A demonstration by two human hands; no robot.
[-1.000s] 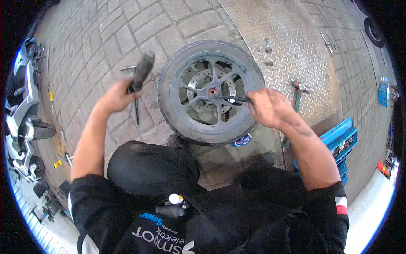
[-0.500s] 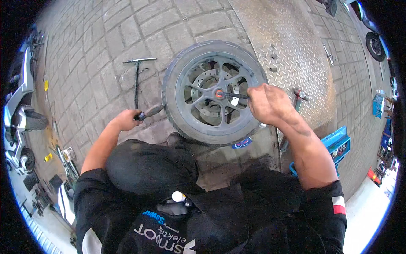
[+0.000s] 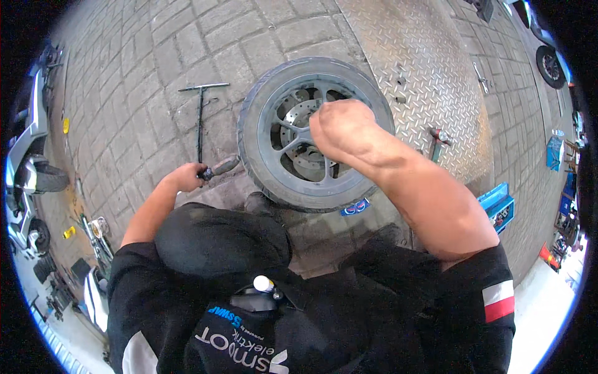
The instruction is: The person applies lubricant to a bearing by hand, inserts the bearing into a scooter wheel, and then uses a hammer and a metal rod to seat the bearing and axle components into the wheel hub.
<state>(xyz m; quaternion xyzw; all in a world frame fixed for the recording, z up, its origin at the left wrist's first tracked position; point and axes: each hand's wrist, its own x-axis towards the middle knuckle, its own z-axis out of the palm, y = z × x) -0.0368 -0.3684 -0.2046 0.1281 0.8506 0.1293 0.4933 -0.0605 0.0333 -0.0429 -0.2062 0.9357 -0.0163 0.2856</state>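
Note:
A wheel with a black tyre [image 3: 252, 128], grey spokes and a brake disc [image 3: 289, 118] lies flat on the paving before me. My right hand [image 3: 342, 124] is closed in a fist over the hub, on a dark rod-shaped tool. The fist covers the hub and hides the tool now. Left of the tyre, my left hand [image 3: 185, 177] grips a dark tool with a thick grip [image 3: 224, 166], which points toward the tyre's side. The fingers cover the rest of that tool.
A T-handle wrench [image 3: 200, 118] lies beyond my left hand. On the right are a metal tread plate [image 3: 430, 62], a red-headed hammer [image 3: 440, 135], a spanner [image 3: 481, 78] and a blue toolbox [image 3: 501, 212]. A small blue packet [image 3: 355, 207] lies by the tyre's near edge. Scooters [image 3: 37, 124] stand at far left.
My right fist has moved left, from the wheel's right side to over the hub, and the rod that showed there is now hidden. My left hand has hardly moved.

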